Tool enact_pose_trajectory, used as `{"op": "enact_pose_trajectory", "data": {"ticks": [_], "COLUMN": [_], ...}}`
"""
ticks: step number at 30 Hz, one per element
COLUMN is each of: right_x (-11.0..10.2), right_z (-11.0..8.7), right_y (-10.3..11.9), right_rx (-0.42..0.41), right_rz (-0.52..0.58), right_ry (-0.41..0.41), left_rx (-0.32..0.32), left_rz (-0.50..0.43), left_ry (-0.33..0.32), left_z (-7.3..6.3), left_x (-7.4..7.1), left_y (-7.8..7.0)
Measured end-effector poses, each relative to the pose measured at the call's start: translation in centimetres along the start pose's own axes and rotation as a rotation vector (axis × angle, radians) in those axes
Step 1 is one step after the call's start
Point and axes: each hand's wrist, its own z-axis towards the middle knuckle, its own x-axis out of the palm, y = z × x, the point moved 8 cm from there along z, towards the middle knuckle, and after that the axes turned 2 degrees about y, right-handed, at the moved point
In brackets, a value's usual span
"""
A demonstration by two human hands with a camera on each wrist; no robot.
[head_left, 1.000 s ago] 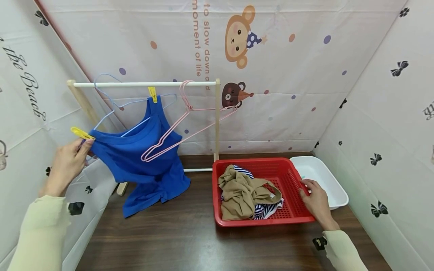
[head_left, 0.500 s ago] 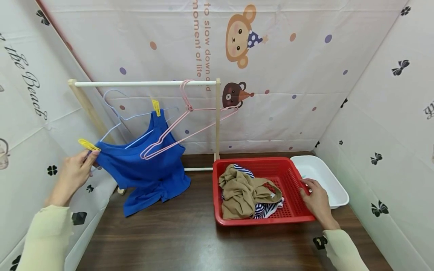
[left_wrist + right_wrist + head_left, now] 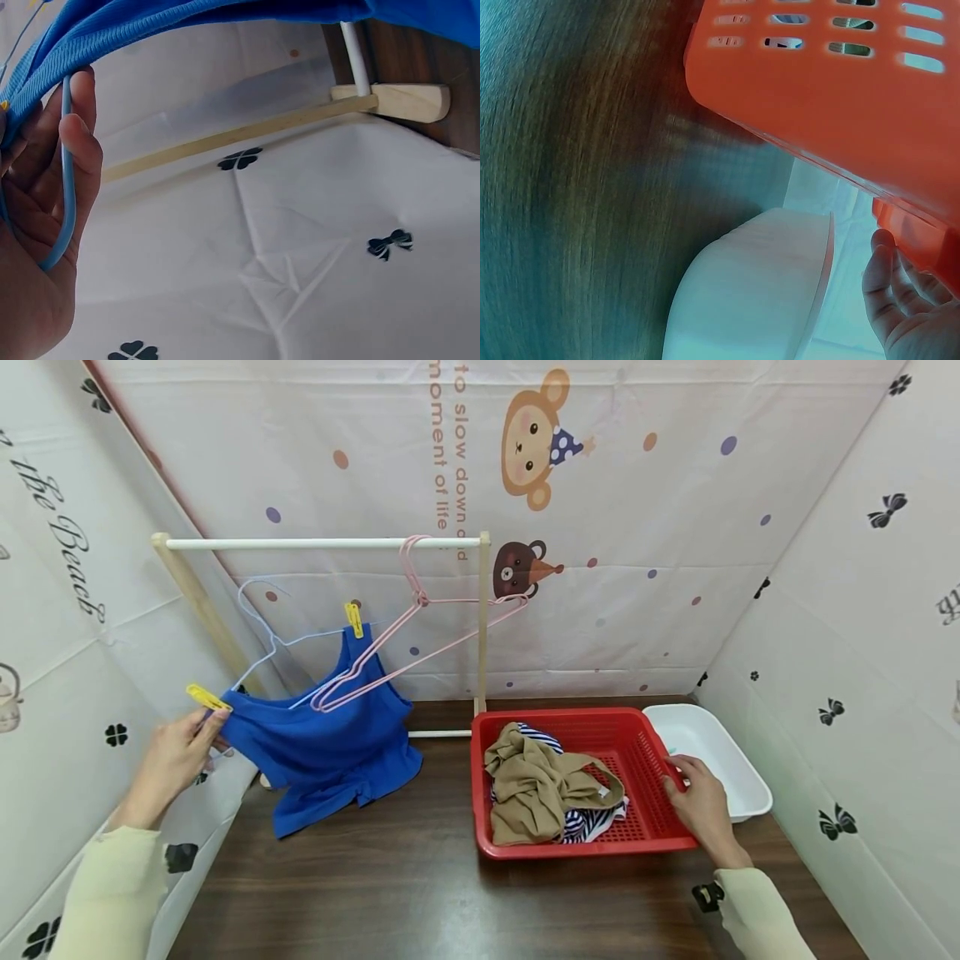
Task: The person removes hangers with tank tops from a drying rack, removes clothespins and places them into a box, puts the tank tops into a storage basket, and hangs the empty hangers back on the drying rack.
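A blue sleeveless top (image 3: 315, 747) hangs on a light blue wire hanger (image 3: 258, 622), clipped by two yellow clothespins (image 3: 354, 620). My left hand (image 3: 171, 758) grips the hanger's near end together with the top's strap, beside one clothespin. In the left wrist view the hanger's bent wire (image 3: 66, 172) runs through the curled fingers. The hanger's hook is off the rail and lower than it; the top's hem lies on the table. My right hand (image 3: 700, 800) holds the right rim of a red basket (image 3: 585, 852), fingers curled at its edge in the right wrist view.
A rack with a white rail (image 3: 300, 544) stands at the back left, with pink hangers (image 3: 371, 668) hooked on it. Khaki clothing (image 3: 528, 793) and a striped garment (image 3: 588, 827) lie in the basket. A white tub (image 3: 712, 752) stands behind the basket's right side.
My left hand has moved down and right, and the blue hanger with the top has dropped further below the rail. The right hand and the basket have stayed still.
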Motion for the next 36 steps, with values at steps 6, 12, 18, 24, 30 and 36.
{"op": "enact_pose_trajectory", "data": {"ticks": [6,12,18,24,30,36], "right_x": [-0.1,-0.1,0.0,0.0,-0.1,0.0], "right_z": [0.0,0.0,0.1,0.0,0.1,0.0], "right_y": [0.0,0.1,0.0,-0.1,-0.1,-0.1], "right_rx": [0.005,0.005,0.008,0.017,0.009,0.016], "right_rz": [0.000,-0.001,-0.003,-0.002,0.003,0.005], "right_ry": [-0.004,-0.005,-0.005,0.007,0.001,0.006], "left_rx": [-0.016,-0.069,-0.151,-0.213,-0.253,-0.276], "left_rz": [-0.042,-0.061,-0.120,-0.214,-0.272,-0.309], "left_ry": [0.060,0.160,0.267,0.361,0.449,0.491], "left_z": [-0.4,-0.8,-1.4,-2.1,-2.5,-2.7], "left_x": [1.6,3.5,5.2,6.9,8.3,9.3], "left_y": [0.3,0.9,1.8,2.3,2.2,1.9]}}
